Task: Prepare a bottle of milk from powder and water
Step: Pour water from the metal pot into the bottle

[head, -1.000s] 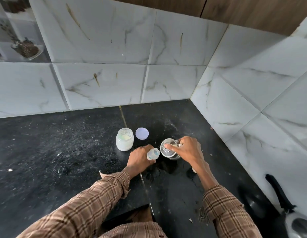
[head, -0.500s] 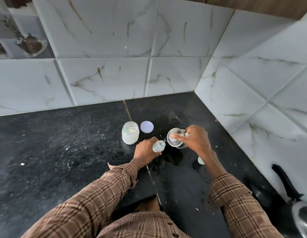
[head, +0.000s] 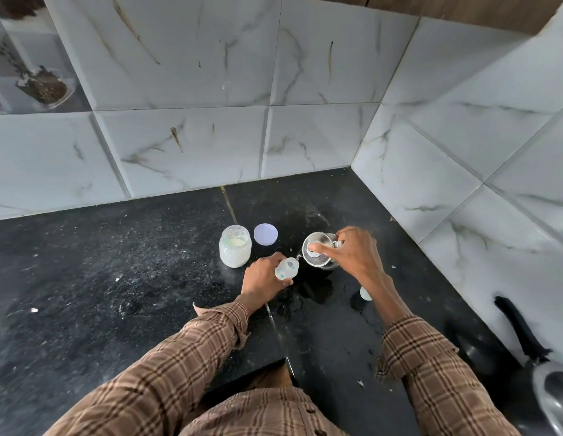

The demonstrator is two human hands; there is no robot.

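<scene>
Steel catches the light where the right hand [head: 352, 256] grips a small jug [head: 318, 253] by its far side and tips it, forefinger laid across the rim. A thin stream of water falls from its lip into the mouth of the bottle [head: 286, 269], which the left hand [head: 263, 276] wraps and holds just beside the jug, leaning toward it. Both sit on the black counter [head: 116, 278], a short way out from its back right corner.

Judging by this, the water step is under way and not finished. The powder jar [head: 235, 250] stands open just left of the bottle, its lid [head: 265, 234] lying flat beside it toward the back wall, so powder is either already in or next; the frame does not settle which. Left to do, as a guess: finish the pour, add powder if needed, cap the bottle and shake.

How full the bottle is cannot be read; the fingers cover most of it. A pale small piece [head: 365, 293] peeks from behind the right forearm, perhaps the teat or cap, too hidden to name. A dark wet patch spreads on the counter below the jug. At the lower right edge a pan [head: 553, 394] with a black handle is cut off by the frame.
</scene>
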